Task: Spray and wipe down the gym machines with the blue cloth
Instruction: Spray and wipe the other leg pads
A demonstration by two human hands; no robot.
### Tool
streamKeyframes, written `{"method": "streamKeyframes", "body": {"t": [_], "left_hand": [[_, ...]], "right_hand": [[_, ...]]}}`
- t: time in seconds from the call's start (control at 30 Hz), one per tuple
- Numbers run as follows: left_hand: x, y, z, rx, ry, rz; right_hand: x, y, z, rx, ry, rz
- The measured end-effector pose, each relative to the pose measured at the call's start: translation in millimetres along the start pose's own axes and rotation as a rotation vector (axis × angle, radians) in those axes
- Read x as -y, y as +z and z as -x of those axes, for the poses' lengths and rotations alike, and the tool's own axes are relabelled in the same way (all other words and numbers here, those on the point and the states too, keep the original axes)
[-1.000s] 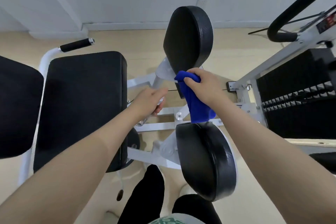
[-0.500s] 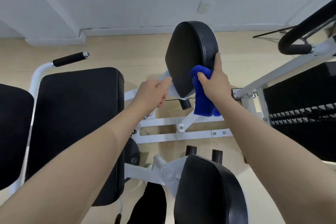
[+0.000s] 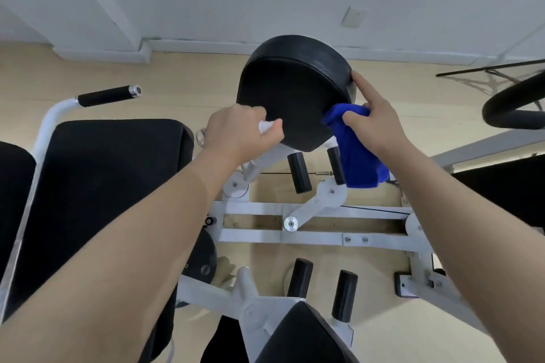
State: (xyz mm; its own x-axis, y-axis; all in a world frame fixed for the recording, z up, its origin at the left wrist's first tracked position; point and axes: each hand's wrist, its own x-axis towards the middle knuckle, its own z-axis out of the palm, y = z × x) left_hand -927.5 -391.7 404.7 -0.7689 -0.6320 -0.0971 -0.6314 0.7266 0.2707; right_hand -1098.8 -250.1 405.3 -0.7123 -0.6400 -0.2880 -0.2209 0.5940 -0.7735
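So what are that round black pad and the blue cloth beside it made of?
The round black pad looks like foam under black vinyl or faux leather: a dull sheen, a fine grain and a seam around its rim. The blue cloth looks like soft microfibre or terry, matte and slightly fuzzy, hanging in limp folds from the right hand. Neither can be confirmed by sight alone.

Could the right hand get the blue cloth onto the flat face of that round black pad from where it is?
Probably yes. The right hand already grips the blue cloth at the round pad's right edge, forefinger on its rim. The face beside it is bare; only the left hand, holding something white, sits at the far side.
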Motion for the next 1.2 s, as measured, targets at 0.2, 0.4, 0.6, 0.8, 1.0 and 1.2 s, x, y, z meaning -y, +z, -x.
{"method": "streamKeyframes", "body": {"t": [0.2, 0.4, 0.6, 0.8, 1.0, 1.2], "left_hand": [[5, 17, -16, -0.054, -0.06, 0.107], [4, 39, -25, -0.045, -0.066, 0.197], [-7, 50, -31, 0.013, 0.055, 0.289], [18, 52, -40, -0.152, -0.066, 0.487], [18, 55, -44, -0.1, 0.001, 0.479], [-18, 81, -32, 0.128, 0.02, 0.246]], "right_hand": [[-11, -1, -10, 0.015, -0.036, -0.137], [-20, 5, -11, -0.026, -0.043, -0.124], [-16, 9, -20, -0.041, -0.071, -0.05], [-12, 4, -42, 0.018, -0.117, 0.012], [-12, 8, -46, -0.01, -0.127, 0.01], [-9, 10, -51, -0.005, -0.145, 0.01]]}}
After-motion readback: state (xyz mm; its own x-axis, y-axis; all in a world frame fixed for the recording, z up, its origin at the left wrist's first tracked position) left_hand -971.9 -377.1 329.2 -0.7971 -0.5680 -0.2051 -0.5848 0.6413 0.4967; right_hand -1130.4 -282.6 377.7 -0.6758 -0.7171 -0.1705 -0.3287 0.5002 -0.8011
